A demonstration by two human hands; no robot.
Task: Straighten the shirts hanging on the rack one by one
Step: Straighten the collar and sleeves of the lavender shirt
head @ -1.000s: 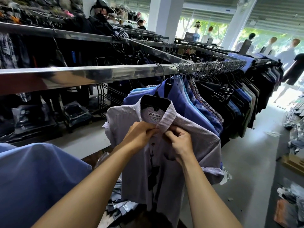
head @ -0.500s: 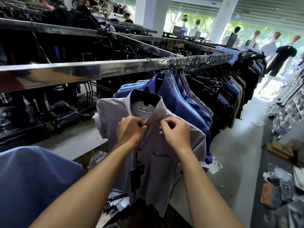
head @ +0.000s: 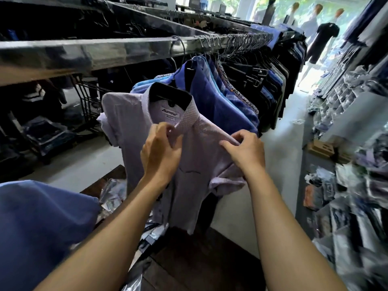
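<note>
Clothes rack (head: 105, 51); curled fingers (head: 231, 147) on lilac shirt (head: 201, 150).

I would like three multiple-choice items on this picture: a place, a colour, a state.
1. Where does the right hand hold the pale shirt? A) shoulder B) hem C) label
2. What colour is the hanger inside it? A) white B) black C) red
3. What is the left hand doing? A) hanging free B) lying flat on the rail C) pinching the shirt by the collar
Key: 1 A, its fingers pinch the shoulder seam; 2 B, black shows in the open collar; 3 C, its fingertips close on cloth at the collar.
</note>
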